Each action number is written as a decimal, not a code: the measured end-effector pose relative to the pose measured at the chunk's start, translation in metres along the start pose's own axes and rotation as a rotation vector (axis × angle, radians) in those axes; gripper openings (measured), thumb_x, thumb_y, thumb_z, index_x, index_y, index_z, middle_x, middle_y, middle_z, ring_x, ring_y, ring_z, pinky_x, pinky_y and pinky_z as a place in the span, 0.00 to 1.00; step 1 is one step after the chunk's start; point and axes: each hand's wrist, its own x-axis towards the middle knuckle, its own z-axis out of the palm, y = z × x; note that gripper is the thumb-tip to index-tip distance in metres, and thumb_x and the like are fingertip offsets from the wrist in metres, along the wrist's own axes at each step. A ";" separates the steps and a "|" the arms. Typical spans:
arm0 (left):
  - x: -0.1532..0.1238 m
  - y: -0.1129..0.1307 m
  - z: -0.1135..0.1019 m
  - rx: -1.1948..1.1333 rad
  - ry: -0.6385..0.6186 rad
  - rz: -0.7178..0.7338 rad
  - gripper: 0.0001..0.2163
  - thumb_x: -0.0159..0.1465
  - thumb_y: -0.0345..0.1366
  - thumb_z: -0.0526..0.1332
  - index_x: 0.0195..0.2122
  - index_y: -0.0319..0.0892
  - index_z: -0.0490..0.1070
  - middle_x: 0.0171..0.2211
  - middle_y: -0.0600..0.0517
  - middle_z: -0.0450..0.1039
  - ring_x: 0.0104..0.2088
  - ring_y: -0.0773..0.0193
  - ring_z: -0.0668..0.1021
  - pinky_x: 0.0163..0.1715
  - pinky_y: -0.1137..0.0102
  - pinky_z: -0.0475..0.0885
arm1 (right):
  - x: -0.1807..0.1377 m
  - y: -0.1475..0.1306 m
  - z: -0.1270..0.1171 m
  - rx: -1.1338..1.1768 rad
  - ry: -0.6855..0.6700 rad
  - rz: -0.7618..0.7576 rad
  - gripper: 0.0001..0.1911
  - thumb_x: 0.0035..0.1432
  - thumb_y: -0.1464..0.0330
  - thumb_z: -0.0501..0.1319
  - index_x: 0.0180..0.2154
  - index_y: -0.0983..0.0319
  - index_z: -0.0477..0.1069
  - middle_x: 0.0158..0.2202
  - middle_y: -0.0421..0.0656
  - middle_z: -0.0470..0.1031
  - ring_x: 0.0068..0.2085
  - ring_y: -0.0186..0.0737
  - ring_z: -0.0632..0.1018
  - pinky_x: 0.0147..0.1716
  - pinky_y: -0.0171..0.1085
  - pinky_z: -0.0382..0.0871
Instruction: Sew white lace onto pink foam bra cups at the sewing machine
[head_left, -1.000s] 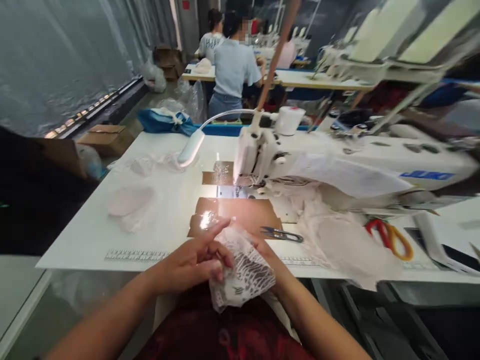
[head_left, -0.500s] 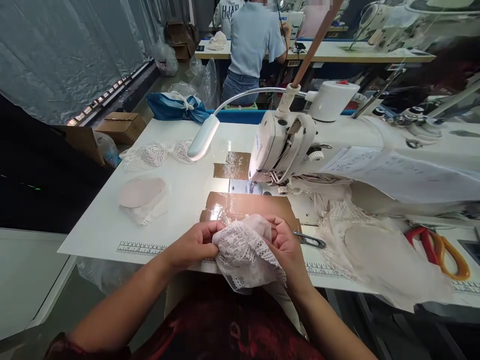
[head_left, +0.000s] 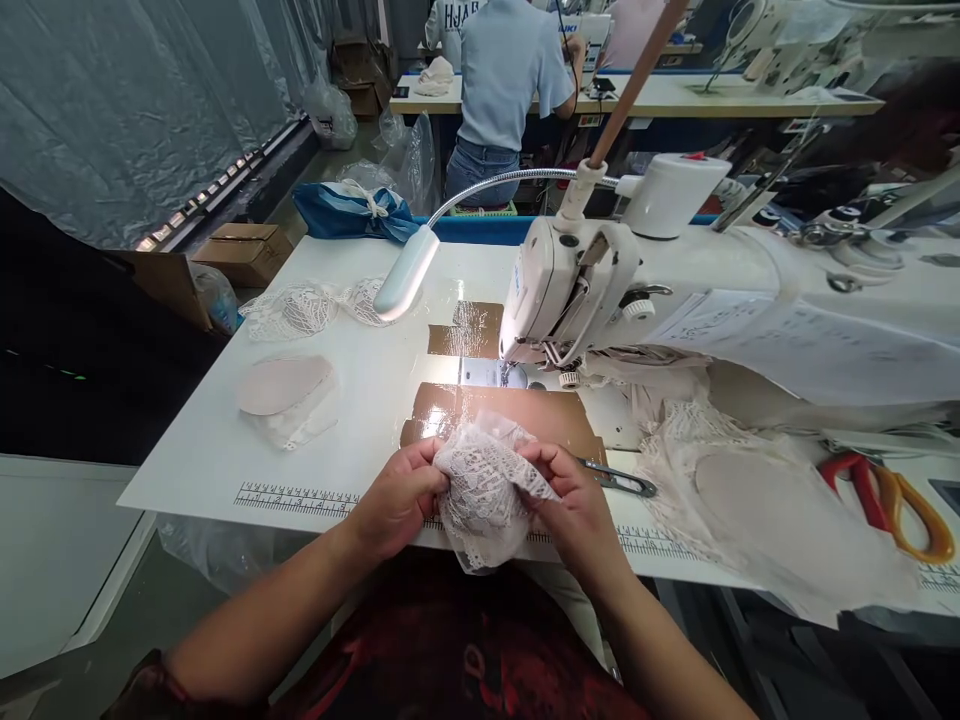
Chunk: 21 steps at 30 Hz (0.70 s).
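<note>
Far out to the left of the left hand, beyond the table [head_left: 187,470] edge, a cardboard box [head_left: 241,250] sat on the floor. On the white top, up and to the left of that hand, lay a pale oval cup pad [head_left: 283,384] on a scrap of lace, with more loose lace pieces [head_left: 294,310] behind it. A printed ruler strip [head_left: 294,497] ran along the table's near edge just left of the hand. The left hand [head_left: 397,495] was closed on the left side of a bunched white lace piece [head_left: 484,488], fingers curled into the fabric. The lace was held between both hands at the near edge of the table, over the person's lap. The right hand [head_left: 574,500] gripped its right side, thumb and fingertips pinched on the cloth. Just beyond both hands a brown taped patch [head_left: 517,412] shone under a gooseneck lamp [head_left: 405,275], which hung above and ahead of the left hand. Just right of the right hand, thread snips [head_left: 619,481] lay on the table, near it but apart from it. The white sewing machine [head_left: 600,290] stood ahead and to the right of that hand. Farther right lay a heap of lace and pads [head_left: 750,495], then red and orange scissors [head_left: 892,492]. Well beyond the hands, a co-worker in a light blue top [head_left: 506,70] sat at another table, back turned.
</note>
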 end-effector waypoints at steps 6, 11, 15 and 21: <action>-0.001 -0.005 0.001 -0.089 -0.088 0.080 0.15 0.60 0.45 0.61 0.41 0.39 0.71 0.32 0.50 0.73 0.32 0.62 0.75 0.31 0.71 0.71 | 0.006 0.001 0.008 0.295 0.070 0.107 0.14 0.59 0.57 0.59 0.35 0.60 0.76 0.31 0.42 0.76 0.32 0.39 0.73 0.33 0.37 0.66; -0.001 -0.009 -0.001 0.007 -0.107 0.090 0.13 0.57 0.32 0.64 0.43 0.36 0.72 0.31 0.50 0.75 0.31 0.64 0.75 0.33 0.73 0.70 | 0.002 0.001 0.001 0.139 -0.027 0.062 0.11 0.56 0.60 0.64 0.29 0.62 0.75 0.27 0.40 0.72 0.30 0.36 0.69 0.31 0.35 0.62; 0.004 -0.009 -0.009 -0.187 -0.117 0.022 0.12 0.52 0.30 0.61 0.39 0.34 0.74 0.30 0.48 0.75 0.32 0.61 0.76 0.34 0.71 0.71 | 0.000 0.004 -0.004 0.105 0.013 0.054 0.12 0.54 0.62 0.66 0.25 0.62 0.71 0.24 0.37 0.67 0.28 0.32 0.65 0.28 0.32 0.59; -0.005 -0.010 -0.001 -0.287 -0.250 -0.050 0.27 0.59 0.50 0.62 0.53 0.37 0.67 0.44 0.41 0.74 0.45 0.51 0.76 0.47 0.60 0.70 | 0.004 0.000 0.006 0.238 0.150 0.029 0.12 0.48 0.64 0.70 0.24 0.61 0.69 0.24 0.36 0.68 0.26 0.31 0.66 0.25 0.31 0.61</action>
